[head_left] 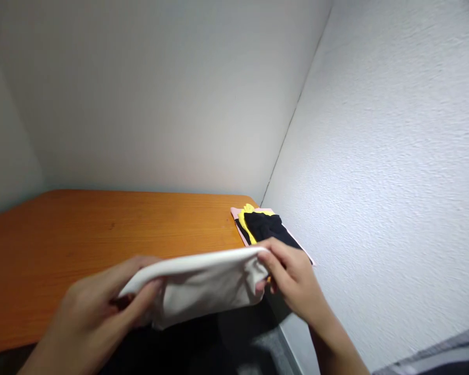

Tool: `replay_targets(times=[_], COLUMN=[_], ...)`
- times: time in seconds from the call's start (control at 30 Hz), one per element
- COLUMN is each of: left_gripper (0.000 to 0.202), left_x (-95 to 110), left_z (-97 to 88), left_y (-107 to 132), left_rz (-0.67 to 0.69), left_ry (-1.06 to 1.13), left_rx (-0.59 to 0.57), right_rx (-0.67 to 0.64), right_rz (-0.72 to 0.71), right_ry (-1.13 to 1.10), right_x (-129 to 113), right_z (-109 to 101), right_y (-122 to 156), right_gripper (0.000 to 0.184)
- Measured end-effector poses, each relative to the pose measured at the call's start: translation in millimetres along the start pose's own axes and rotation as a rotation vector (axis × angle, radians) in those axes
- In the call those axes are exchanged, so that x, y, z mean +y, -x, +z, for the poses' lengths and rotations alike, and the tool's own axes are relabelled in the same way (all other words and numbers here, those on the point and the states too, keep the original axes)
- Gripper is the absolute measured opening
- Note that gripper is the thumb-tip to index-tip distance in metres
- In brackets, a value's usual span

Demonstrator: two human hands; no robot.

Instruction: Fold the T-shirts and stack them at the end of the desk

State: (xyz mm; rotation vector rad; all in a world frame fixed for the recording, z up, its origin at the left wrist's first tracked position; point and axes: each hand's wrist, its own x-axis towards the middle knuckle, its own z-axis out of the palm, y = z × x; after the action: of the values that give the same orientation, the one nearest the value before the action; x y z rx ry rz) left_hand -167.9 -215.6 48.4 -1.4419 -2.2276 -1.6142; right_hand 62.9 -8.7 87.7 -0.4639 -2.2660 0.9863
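Left hand: the left hand (97,312), low in the left half of the frame, is closed on the left end of the white cloth (203,286); thumb on top, fingers curled beneath, pinching the folded edge.
Right hand: the right hand (293,276), lower centre-right, grips the cloth's right end, fingertips bent over the upper edge and the fabric bunched beneath them.
White cloth: soft, off-white fabric, matte, folded into a long flat band; the top edge runs as a smooth rounded fold from one hand to the other, and the lower part hangs in loose creases. It is held just above the near edge of the table, in the lower middle of the frame.
Table: the table (82,234) has an orange-brown wood-grain top, smooth and slightly glossy, with a rounded far corner; it fills the left and centre of the frame.
Stack by the wall: a small pile of folded clothes (266,226) lies at the table's right end against the wall, just beyond the right hand: black fabric on top, yellow under it, a pale pink layer at the bottom.
Walls: the right wall (375,156) is white with a rough, pebbled texture; the back wall (160,104) looks smoother and greyer.
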Motion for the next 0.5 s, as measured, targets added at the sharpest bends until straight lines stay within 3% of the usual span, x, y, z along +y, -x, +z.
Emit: replay_targets(times=[0.03, 0.07, 0.17, 0.27, 0.4, 0.5], left_gripper=[0.03, 0.031, 0.026, 0.017, 0.014, 0.015], left_x=[14, 30, 80, 127, 161, 153], left_z=[7.1, 15.2, 41.6, 66.5, 108.1, 153.6], left_y=[-22, -46, -114, -162, -181, -166], left_rz=[0.082, 0.152, 0.311, 0.535, 0.75, 0.787], left_ry=[-0.037, -0.076, -0.166, -0.145, -0.064, -0.035], left_rx=[-0.066, -0.048, 0.104, 0.229, 0.231, 0.059], right_rx=[0.035, 0.077, 0.2, 0.326, 0.429, 0.454], right_rz=[0.025, 0.027, -0.083, -0.268, -0.404, -0.285], right_ry=[-0.048, -0.083, -0.142, -0.154, -0.075, 0.028], right_x=[1, 3, 7, 3, 6, 42], right_z=[-12, -24, -68, -122, -184, -207], right_y=[-16, -35, -94, -132, -126, -91], right_gripper=[0.027, 0.029, 0.033, 0.029, 0.022, 0.03])
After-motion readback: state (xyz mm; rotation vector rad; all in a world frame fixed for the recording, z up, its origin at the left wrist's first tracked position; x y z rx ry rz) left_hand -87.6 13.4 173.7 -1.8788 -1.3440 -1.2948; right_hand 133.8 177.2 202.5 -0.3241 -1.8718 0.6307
